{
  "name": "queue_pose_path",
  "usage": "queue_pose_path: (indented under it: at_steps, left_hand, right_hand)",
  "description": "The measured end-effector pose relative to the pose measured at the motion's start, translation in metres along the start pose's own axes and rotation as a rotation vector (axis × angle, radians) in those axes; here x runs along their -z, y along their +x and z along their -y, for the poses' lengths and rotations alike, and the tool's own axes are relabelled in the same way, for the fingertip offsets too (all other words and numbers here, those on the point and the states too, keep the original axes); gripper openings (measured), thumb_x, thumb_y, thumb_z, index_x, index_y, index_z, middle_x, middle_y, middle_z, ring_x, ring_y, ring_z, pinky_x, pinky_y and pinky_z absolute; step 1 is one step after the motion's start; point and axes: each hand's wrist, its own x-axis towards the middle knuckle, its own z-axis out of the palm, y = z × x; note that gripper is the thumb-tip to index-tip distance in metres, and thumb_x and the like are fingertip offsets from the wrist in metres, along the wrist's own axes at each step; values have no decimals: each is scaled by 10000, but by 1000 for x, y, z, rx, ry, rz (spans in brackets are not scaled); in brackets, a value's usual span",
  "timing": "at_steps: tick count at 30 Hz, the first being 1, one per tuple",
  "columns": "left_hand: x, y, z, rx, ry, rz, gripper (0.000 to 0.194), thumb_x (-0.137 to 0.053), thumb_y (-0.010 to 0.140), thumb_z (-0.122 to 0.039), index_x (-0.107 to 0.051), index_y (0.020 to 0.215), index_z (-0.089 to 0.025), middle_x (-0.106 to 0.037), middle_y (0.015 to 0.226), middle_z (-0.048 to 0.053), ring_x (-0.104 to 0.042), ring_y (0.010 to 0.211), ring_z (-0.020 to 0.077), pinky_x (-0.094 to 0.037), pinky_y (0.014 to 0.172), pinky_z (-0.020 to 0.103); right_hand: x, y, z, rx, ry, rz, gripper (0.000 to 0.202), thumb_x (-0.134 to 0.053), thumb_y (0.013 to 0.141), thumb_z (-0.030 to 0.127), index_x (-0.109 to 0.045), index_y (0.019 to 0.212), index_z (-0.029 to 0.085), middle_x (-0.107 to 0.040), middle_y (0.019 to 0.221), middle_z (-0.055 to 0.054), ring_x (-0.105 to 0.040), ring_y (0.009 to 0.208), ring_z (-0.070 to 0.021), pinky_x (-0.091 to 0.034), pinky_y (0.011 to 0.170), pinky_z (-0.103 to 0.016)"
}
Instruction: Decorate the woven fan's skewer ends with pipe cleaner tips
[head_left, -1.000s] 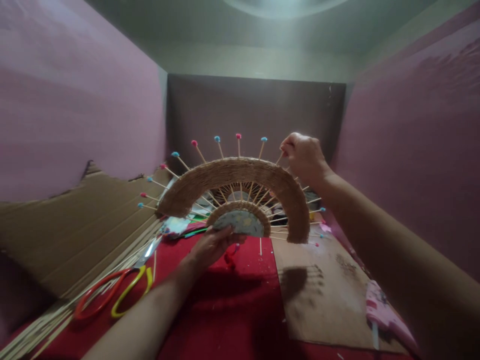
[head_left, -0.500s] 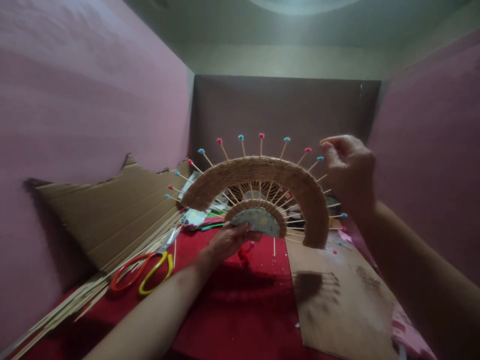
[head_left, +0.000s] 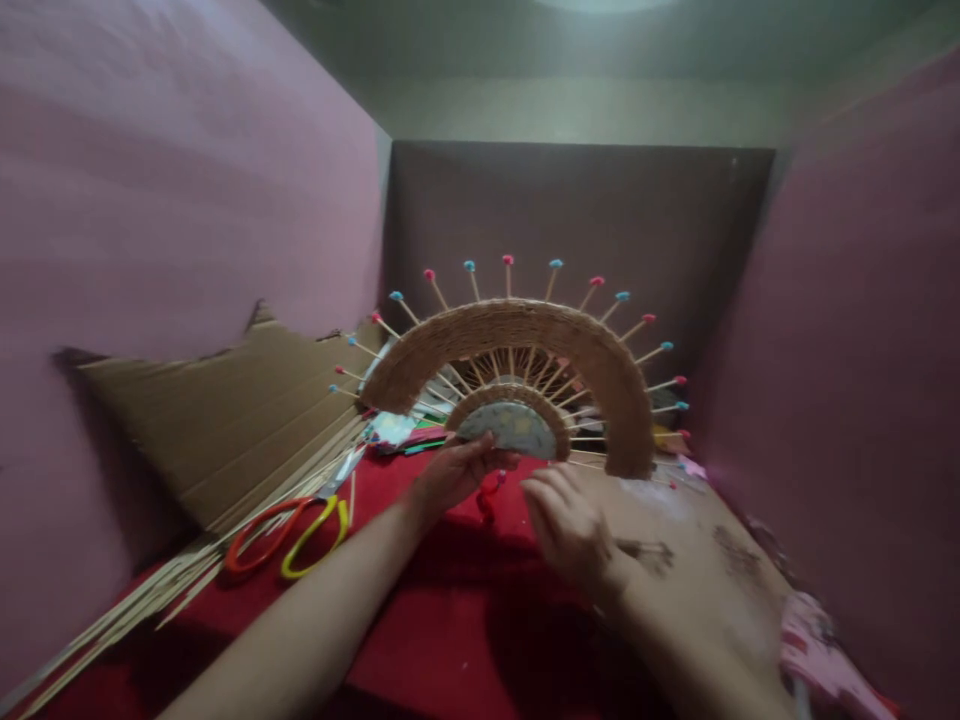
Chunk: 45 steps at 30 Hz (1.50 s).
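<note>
A woven straw fan (head_left: 513, 322) stands upright in front of me, its thin sticks spreading out to pink and blue pom-pom tips. My left hand (head_left: 466, 470) grips its base at the pale patterned half-disc (head_left: 517, 430), thumb in front. Below the half-disc's right side is my right hand (head_left: 566, 520), its fingers curled together. Whatever those fingers may hold is hidden, and I cannot tell whether they touch the fan. A red dangling piece (head_left: 489, 500) hangs beneath the base.
Scissors (head_left: 289, 540) with red and yellow handles lie at the left beside a bundle of thin sticks (head_left: 161, 590). Torn cardboard (head_left: 217, 420) leans on the left wall. Red cloth (head_left: 442, 620) and a brown board (head_left: 712, 590) cover the surface. Pink cloth (head_left: 821, 640) lies at the right.
My right hand has come down and left from the fan's upper right edge to beneath its base. More pom-pom tips on the right side now show. My left hand keeps its grip.
</note>
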Motion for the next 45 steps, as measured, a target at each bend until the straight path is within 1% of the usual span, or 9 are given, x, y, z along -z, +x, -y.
queue_pose_path:
  at_steps: [9,18,23,26,28,30,33,38,45]
  left_hand:
    - [5,6,-5,55,-78,-106,145,-595,823,-118,-700,725,-100,-742,744,82,-714,739,213,-564,740,314]
    - [5,6,-9,68,-124,-247,312,-476,880,-85,-692,666,-155,-741,706,60,-715,705,178,-579,736,298]
    - [8,7,-9,64,-140,-276,302,-491,871,-87,-688,653,-156,-736,680,49,-716,697,186,-587,724,302]
    - [7,7,-8,68,-141,-271,291,-503,864,-87,-688,646,-143,-735,679,56,-715,682,193,-591,707,301]
    - [5,6,-8,73,-142,-263,292,-503,864,-90,-689,645,-139,-735,682,61,-715,685,195,-592,707,304]
    - [4,7,-7,74,-144,-254,298,-497,866,-87,-694,649,-138,-736,686,64,-715,687,197,-593,709,309]
    - [4,7,-7,74,-146,-246,315,-485,868,-78,-699,645,-137,-739,696,70,-715,679,199,-595,698,311]
    - [6,9,-7,73,-137,-226,313,-485,872,-87,-706,653,-123,-739,703,83,-715,683,201,-595,698,313]
    - [7,7,-6,60,-118,-193,188,-599,812,-103,-705,659,-130,-740,696,50,-716,700,205,-595,715,311]
  right_hand:
    - [-11,-17,-8,-92,-31,131,195,-401,872,125,-535,750,197,-565,708,-61,-476,680,-194,-405,641,-322]
    - [-17,-25,-28,-544,146,-97,166,-467,844,160,-613,771,188,-668,713,-39,-609,655,-158,-478,614,-266]
    - [20,-4,-37,-620,108,-273,169,-476,863,245,-608,769,197,-641,744,-51,-595,720,-180,-477,672,-305]
    - [59,19,-61,-629,-83,-527,164,-490,850,267,-621,910,190,-630,888,-88,-574,841,-209,-466,766,-361]
    - [82,33,-84,-694,-224,-583,235,-552,805,295,-626,983,161,-638,946,-114,-577,872,-223,-455,793,-376]
    - [97,43,-104,-862,-250,-457,328,-598,773,343,-636,1028,141,-668,884,-109,-603,817,-228,-456,746,-362]
    - [104,48,-120,-983,-291,-325,265,-620,745,360,-689,889,149,-693,779,-95,-625,732,-225,-440,681,-330]
    - [103,50,-116,-981,-333,-293,206,-550,780,288,-691,698,163,-683,659,-76,-613,645,-201,-397,619,-292]
    - [103,53,-114,-965,-322,-279,192,-518,806,223,-676,722,154,-671,656,-62,-583,603,-159,-395,612,-269]
